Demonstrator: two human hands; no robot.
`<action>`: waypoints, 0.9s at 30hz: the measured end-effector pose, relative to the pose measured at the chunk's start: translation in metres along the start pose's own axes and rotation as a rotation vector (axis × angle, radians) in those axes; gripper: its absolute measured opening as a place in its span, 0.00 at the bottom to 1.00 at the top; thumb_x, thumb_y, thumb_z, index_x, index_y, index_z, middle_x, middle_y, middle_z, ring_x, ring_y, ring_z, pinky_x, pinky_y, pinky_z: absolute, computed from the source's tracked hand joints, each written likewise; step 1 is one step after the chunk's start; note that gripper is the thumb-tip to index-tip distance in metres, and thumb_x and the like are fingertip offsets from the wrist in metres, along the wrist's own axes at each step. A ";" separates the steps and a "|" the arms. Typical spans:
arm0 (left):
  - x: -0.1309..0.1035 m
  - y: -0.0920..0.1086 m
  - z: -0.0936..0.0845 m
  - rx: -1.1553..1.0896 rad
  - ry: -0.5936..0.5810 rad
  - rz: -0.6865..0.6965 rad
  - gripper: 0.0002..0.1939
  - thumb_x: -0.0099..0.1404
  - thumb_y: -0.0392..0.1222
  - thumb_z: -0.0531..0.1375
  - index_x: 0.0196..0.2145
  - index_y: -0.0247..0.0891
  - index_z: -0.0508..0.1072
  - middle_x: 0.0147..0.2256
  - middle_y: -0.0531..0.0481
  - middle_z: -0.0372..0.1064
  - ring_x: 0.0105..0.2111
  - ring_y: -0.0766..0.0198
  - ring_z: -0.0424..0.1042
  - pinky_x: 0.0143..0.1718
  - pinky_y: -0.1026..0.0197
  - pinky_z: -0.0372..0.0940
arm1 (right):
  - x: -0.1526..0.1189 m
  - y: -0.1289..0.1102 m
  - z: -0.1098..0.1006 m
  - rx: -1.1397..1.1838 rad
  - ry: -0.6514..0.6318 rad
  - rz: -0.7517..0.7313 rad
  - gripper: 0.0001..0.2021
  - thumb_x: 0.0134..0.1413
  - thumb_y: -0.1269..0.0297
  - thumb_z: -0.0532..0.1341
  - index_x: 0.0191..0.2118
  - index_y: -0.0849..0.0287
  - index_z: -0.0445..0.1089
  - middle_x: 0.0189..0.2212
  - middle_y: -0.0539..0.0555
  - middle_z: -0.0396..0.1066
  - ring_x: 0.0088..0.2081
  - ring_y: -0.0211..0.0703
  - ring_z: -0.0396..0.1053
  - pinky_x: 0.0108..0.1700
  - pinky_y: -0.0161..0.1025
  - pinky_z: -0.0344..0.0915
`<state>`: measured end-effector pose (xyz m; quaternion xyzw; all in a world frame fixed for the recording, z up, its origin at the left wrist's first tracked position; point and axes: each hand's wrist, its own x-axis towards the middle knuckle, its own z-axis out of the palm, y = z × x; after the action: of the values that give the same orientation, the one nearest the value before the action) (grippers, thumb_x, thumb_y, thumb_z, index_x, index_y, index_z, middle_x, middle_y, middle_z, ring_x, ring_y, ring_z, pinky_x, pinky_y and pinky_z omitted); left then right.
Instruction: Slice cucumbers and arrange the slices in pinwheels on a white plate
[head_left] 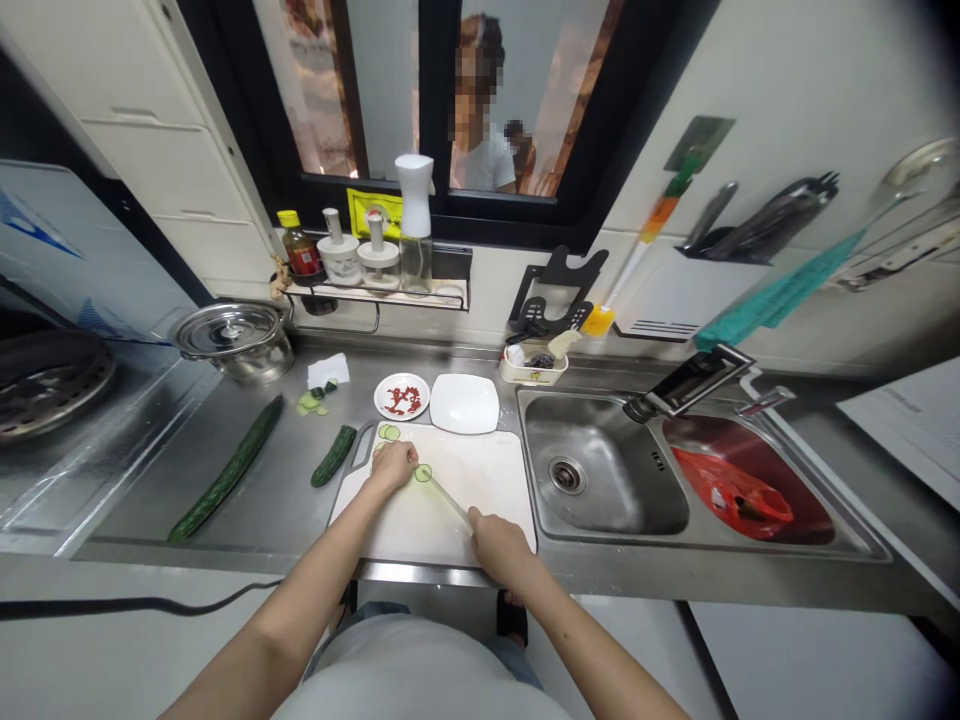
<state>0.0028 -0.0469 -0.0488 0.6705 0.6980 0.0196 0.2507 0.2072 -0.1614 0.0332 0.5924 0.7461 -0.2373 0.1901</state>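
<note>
My right hand (499, 546) is wrapped round the handle of a kitchen knife (450, 507), its blade slanting up and left across the white cutting board (472, 465). A cucumber slice (423, 473) lies at the blade's tip. Close to that slice, my left hand (395, 467) is closed, fingers curled and pinched; what they hold is hidden. Just beyond it, several cucumber slices (388, 432) rest at the board's upper left. A short cucumber piece (334, 456) lies left of the board, and a long whole cucumber (229, 470) farther left.
Behind the board stand a small plate with chopped red pieces (384, 401) and a white square dish (465, 404). Cucumber scraps (309, 404) lie near a lidded steel pot (259, 355). To the right is a double sink (607, 510) with a red plastic bag (731, 490).
</note>
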 end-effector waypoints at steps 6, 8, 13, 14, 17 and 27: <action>-0.011 0.007 0.001 0.018 0.038 0.008 0.09 0.62 0.40 0.54 0.35 0.41 0.74 0.40 0.46 0.73 0.45 0.55 0.68 0.44 0.56 0.57 | -0.014 0.013 0.014 0.058 0.001 0.049 0.16 0.58 0.74 0.47 0.49 0.61 0.65 0.39 0.63 0.74 0.42 0.50 0.73 0.36 0.38 0.60; -0.018 0.009 0.004 0.029 0.064 0.025 0.09 0.63 0.43 0.54 0.38 0.41 0.73 0.42 0.44 0.71 0.47 0.53 0.66 0.46 0.54 0.56 | -0.019 0.019 0.018 0.104 0.023 0.063 0.15 0.59 0.72 0.48 0.48 0.60 0.66 0.38 0.62 0.74 0.40 0.48 0.73 0.36 0.37 0.59; -0.031 0.013 0.014 0.029 0.120 0.057 0.10 0.61 0.46 0.58 0.39 0.40 0.71 0.43 0.44 0.69 0.48 0.52 0.64 0.48 0.53 0.54 | -0.026 0.034 0.025 0.339 0.083 0.125 0.10 0.62 0.67 0.49 0.45 0.58 0.65 0.34 0.55 0.73 0.35 0.40 0.71 0.33 0.32 0.54; -0.032 0.014 0.014 0.014 0.123 0.050 0.09 0.61 0.45 0.58 0.38 0.40 0.71 0.43 0.45 0.69 0.48 0.53 0.64 0.48 0.54 0.54 | -0.026 0.038 0.026 0.375 0.106 0.138 0.10 0.62 0.67 0.49 0.45 0.58 0.65 0.34 0.54 0.73 0.35 0.39 0.70 0.33 0.31 0.54; -0.033 0.019 0.014 -0.071 0.125 0.025 0.05 0.60 0.40 0.58 0.35 0.40 0.71 0.39 0.47 0.71 0.44 0.57 0.67 0.45 0.58 0.55 | -0.025 0.045 0.027 0.442 0.158 0.142 0.10 0.62 0.69 0.48 0.43 0.59 0.64 0.33 0.55 0.73 0.35 0.39 0.69 0.33 0.31 0.53; -0.065 0.007 0.021 -0.488 0.059 -0.016 0.06 0.56 0.44 0.61 0.29 0.39 0.71 0.27 0.55 0.71 0.28 0.67 0.69 0.29 0.66 0.58 | -0.018 0.045 0.021 0.422 0.143 0.142 0.09 0.62 0.70 0.48 0.40 0.59 0.64 0.32 0.55 0.73 0.33 0.39 0.67 0.31 0.30 0.51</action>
<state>0.0153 -0.1140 -0.0438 0.5836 0.6849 0.2051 0.3850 0.2549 -0.1792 0.0206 0.6853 0.6480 -0.3313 0.0251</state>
